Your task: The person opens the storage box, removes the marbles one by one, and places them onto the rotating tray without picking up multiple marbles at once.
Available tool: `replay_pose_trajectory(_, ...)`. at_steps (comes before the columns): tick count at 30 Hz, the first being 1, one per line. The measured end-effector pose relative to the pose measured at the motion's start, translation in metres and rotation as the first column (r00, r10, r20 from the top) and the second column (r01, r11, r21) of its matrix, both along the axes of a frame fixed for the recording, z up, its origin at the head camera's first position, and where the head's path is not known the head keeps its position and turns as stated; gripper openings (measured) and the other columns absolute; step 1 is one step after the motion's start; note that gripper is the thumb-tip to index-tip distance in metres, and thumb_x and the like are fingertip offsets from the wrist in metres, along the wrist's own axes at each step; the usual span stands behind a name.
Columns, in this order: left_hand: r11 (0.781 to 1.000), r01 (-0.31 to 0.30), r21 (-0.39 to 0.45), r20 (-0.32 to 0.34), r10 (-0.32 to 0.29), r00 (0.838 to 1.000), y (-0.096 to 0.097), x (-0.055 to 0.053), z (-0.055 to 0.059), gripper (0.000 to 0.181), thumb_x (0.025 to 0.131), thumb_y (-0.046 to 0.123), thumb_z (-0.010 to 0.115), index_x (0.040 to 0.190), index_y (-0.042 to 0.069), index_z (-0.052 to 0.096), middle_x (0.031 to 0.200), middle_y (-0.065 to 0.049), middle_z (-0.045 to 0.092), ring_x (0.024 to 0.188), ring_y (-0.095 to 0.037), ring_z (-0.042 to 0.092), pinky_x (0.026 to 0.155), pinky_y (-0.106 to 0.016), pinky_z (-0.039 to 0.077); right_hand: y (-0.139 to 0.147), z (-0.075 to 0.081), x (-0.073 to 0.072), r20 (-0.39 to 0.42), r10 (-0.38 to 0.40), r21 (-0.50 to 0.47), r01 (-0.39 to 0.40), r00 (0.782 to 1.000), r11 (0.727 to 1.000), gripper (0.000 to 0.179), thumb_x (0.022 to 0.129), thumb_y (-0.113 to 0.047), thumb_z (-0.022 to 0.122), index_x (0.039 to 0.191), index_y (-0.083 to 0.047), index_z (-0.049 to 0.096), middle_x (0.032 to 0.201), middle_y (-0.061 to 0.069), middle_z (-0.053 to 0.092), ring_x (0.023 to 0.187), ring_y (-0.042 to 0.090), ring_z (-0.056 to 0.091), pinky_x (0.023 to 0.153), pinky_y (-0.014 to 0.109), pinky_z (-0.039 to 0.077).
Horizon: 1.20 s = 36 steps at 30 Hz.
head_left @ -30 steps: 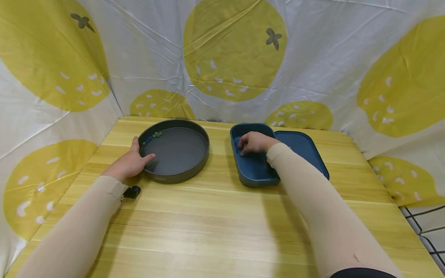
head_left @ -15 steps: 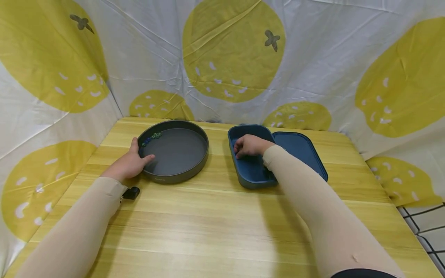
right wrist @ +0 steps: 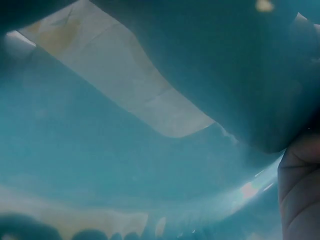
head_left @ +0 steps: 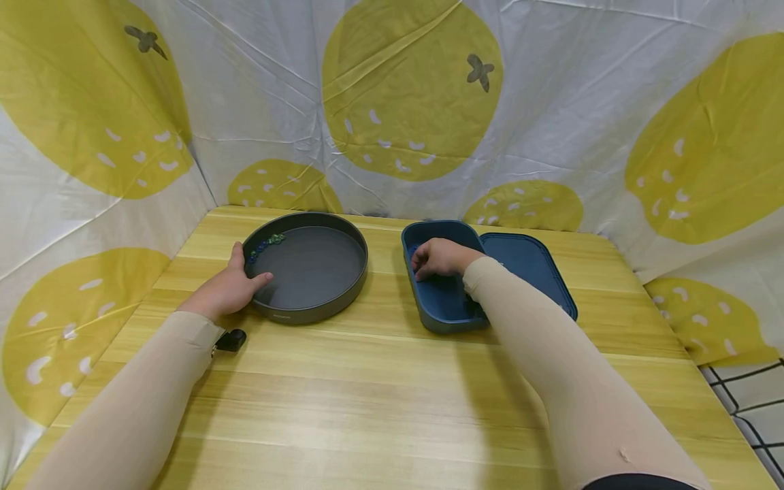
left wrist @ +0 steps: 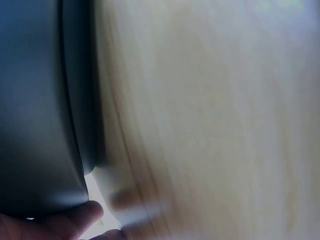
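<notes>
At the left, my left hand point(head_left: 226, 289) holds the side of a round dark grey pan point(head_left: 306, 315), its thumb over the rim. In the left wrist view, fingers point(left wrist: 75, 218) touch the pan's outer wall point(left wrist: 30, 125). Small blue and green beads or glass pieces point(head_left: 267, 243) lie inside along the pan's far left edge. My right hand point(head_left: 446, 257) reaches into a deep blue rectangular container point(head_left: 450, 323), fingers bent near its left wall. A tiny blue piece point(head_left: 415, 249) shows by the fingertips. Whether the fingers pinch anything is hidden.
A flat blue lid point(head_left: 533, 269) lies right of the container, partly behind the right forearm. Both vessels stand near the back of the wooden table point(head_left: 343, 408). A patterned cloth point(head_left: 416, 136) hangs behind, and a black wire rack point(head_left: 747, 408) stands at the right edge.
The right hand's fingers have shifted slightly toward me inside the container and drawn closer together. The left hand stays on the pan.
</notes>
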<state>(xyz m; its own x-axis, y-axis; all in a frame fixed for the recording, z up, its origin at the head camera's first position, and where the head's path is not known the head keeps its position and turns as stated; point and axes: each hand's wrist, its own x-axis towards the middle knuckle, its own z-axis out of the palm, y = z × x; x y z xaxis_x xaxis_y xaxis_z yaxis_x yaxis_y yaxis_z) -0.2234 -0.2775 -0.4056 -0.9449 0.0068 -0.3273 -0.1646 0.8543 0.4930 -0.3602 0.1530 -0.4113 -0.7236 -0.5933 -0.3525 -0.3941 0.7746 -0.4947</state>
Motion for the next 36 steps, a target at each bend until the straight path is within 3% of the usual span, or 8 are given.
replay_pose_trajectory(9,1.000,-0.008,0.013,-0.001,0.008,1.000,0.000,0.000,0.000,0.112,0.107,0.062,0.043,0.156,0.002,-0.038,0.166,-0.043,0.007,0.151,-0.060,0.027,0.122,-0.069,0.028,0.000,0.002,0.001,0.013,0.014,-0.004,-0.014,1.000,1.000,0.011,0.094,-0.016,0.080,0.104,-0.011,0.078,0.093,0.001,0.072,0.089,0.018,0.059,0.084,0.033,0.049)
replay_pose_trajectory(20,1.000,-0.007,-0.003,0.004,0.007,1.000,0.000,0.000,0.000,0.113,0.107,0.064,0.043,0.156,0.002,-0.038,0.166,-0.043,0.011,0.149,-0.060,0.031,0.121,-0.069,0.031,0.006,0.009,0.000,0.013,0.018,-0.022,-0.018,1.000,1.000,0.016,0.094,-0.020,0.080,0.109,-0.014,0.080,0.101,0.002,0.076,0.094,0.018,0.064,0.089,0.036,0.053)
replay_pose_trajectory(29,1.000,-0.008,0.001,0.006,0.008,1.000,0.002,0.001,0.003,0.112,0.107,0.063,0.042,0.156,0.002,-0.038,0.165,-0.044,0.011,0.149,-0.061,0.031,0.121,-0.069,0.031,0.006,0.045,0.006,-0.047,-0.013,-0.105,0.008,0.999,0.994,0.019,0.098,-0.021,0.076,0.115,-0.013,0.079,0.098,0.003,0.074,0.095,0.021,0.065,0.091,0.039,0.053)
replay_pose_trajectory(36,1.000,-0.010,0.007,0.008,0.010,1.000,0.002,0.003,0.005,0.111,0.108,0.061,0.043,0.156,0.001,-0.037,0.166,-0.044,0.010,0.150,-0.061,0.030,0.121,-0.069,0.030,-0.047,0.078,0.025,-0.082,0.046,-0.116,-0.055,0.996,0.992,0.022,0.101,-0.026,0.073,0.120,-0.017,0.076,0.100,0.003,0.071,0.092,0.022,0.060,0.084,0.039,0.049)
